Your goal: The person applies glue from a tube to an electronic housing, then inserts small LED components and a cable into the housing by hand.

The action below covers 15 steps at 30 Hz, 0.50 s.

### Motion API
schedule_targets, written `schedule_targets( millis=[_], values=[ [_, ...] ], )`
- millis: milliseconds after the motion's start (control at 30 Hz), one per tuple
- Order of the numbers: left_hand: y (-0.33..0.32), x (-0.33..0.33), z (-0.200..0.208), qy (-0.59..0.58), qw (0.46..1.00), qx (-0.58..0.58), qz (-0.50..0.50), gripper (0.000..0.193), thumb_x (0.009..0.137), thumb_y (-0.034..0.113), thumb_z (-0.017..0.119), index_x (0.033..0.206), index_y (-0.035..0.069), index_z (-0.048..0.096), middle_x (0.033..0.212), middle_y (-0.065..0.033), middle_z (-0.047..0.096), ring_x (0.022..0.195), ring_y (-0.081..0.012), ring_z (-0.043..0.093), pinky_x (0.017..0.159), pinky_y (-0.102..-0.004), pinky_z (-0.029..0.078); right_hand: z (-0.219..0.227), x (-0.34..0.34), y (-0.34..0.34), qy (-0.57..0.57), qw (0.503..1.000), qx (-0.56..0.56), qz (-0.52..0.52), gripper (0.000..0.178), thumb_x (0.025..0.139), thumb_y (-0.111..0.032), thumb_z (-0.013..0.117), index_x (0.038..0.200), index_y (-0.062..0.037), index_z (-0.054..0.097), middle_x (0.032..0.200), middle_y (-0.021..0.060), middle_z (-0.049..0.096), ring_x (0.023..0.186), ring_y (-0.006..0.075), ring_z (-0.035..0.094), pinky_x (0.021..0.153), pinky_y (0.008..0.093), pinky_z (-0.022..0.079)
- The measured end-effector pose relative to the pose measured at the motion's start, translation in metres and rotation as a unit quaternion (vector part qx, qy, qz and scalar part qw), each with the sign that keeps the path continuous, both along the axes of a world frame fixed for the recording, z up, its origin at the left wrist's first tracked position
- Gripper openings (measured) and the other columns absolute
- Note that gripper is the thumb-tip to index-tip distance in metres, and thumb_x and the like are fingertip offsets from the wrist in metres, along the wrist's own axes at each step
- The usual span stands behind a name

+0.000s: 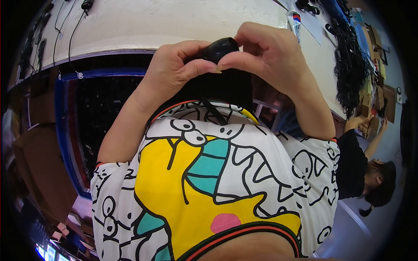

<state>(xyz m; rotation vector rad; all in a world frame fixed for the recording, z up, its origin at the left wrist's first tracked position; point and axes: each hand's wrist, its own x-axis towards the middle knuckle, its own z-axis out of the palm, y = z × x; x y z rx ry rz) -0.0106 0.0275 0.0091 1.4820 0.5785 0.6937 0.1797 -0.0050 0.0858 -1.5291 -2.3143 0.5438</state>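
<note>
Both hands meet over the near edge of the white table [165, 24], in front of my chest. Between them is a small, glossy black rounded device [221, 49], its exact kind hidden by the fingers. My left hand [176, 61] grips its left end, with the thumb along the lower side. My right hand [265, 50] pinches the right end between thumb and bent fingers. The two thumb tips almost touch below the device. The fingers behind it are partly out of sight.
A black corded device [87, 4] lies at the table's far left, with thin cables hanging over the edge. A thick bundle of black cables [350, 69] lies along the right side. Another person [370, 169] works at the right, near cardboard boxes. A blue-framed crate [65, 130] stands lower left.
</note>
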Motion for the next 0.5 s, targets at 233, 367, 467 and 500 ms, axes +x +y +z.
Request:
schedule_targets(
  millis=[233, 367, 467, 500],
  values=[
    [0.011, -0.001, 0.004, 0.075, 0.992, 0.096, 0.036, 0.028, 0.075, 0.021, 0.064, 0.091, -0.001, 0.060, 0.066, -0.0015, 0.056, 0.061, -0.0064, 0.048, 0.057, -0.0201, 0.040, 0.002, -0.006, 0.012, 0.046, 0.994, -0.087, -0.052, 0.028, 0.074, -0.019, 0.066, 0.095, -0.0034, 0.057, 0.078, 0.0047, 0.059, 0.060, 0.0090, 0.054, 0.056, 0.0187, 0.043],
    [0.018, -0.009, 0.006, 0.043, 0.994, 0.087, 0.059, 0.027, 0.077, 0.021, 0.063, 0.093, -0.001, 0.060, 0.070, -0.0015, 0.058, 0.064, -0.0059, 0.051, 0.059, -0.0192, 0.042, 0.019, -0.019, 0.023, 0.054, 0.998, -0.013, -0.005, 0.029, 0.075, -0.028, 0.061, 0.081, 0.0006, 0.060, 0.071, 0.0115, 0.060, 0.058, 0.0194, 0.058, 0.051, 0.0258, 0.044],
    [0.029, -0.008, 0.011, 0.103, 0.983, 0.154, -0.001, 0.026, 0.080, 0.016, 0.060, 0.100, 0.000, 0.058, 0.079, -0.0021, 0.060, 0.074, -0.0064, 0.054, 0.067, -0.0173, 0.044, 0.025, -0.012, 0.025, -0.007, 1.000, -0.015, -0.009, 0.035, 0.074, -0.029, 0.064, 0.081, 0.0049, 0.058, 0.072, 0.0147, 0.060, 0.057, 0.0190, 0.058, 0.050, 0.0263, 0.044],
    [0.035, -0.014, 0.007, 0.098, 0.981, 0.163, 0.027, 0.026, 0.080, 0.016, 0.059, 0.100, 0.000, 0.057, 0.079, -0.0020, 0.060, 0.073, -0.0059, 0.054, 0.065, -0.0168, 0.044, 0.024, -0.016, 0.030, 0.027, 1.000, 0.002, -0.003, 0.035, 0.074, -0.028, 0.064, 0.081, 0.0052, 0.058, 0.071, 0.0149, 0.060, 0.056, 0.0189, 0.058, 0.049, 0.0262, 0.044]
  ],
)
